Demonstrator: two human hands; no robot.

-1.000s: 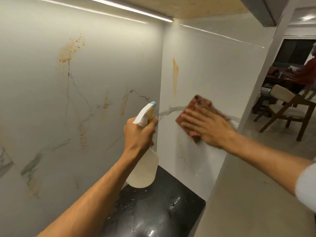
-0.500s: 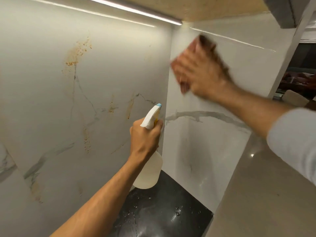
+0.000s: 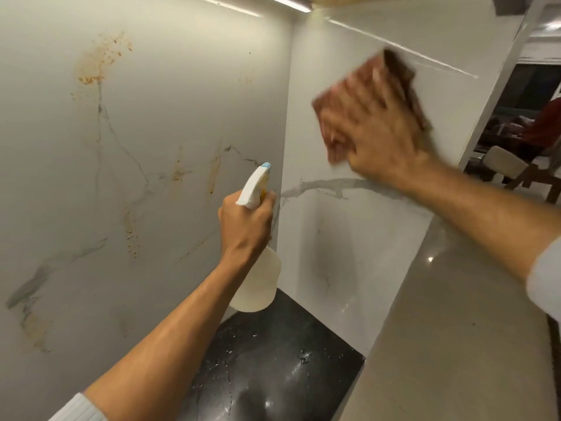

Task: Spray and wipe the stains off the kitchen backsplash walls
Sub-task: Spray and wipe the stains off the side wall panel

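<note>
A bottle (image 3: 257, 284) is gripped at its neck by the left hand (image 3: 246, 227), with the fingers (image 3: 267, 208) curled round it. The arm is raised from the lower left and the nozzle is aimed toward the corner. A reddish cloth (image 3: 394, 80) is pressed flat, high on the right wall (image 3: 349, 41), by the right hand (image 3: 376, 138); its fingers (image 3: 349, 101) are spread and straight, though blurred, and the arm is stretched in from the right. Orange stains (image 3: 100, 62) are seen on the left wall (image 3: 182, 86). A wet black bench (image 3: 273, 375) is seen below.
</note>
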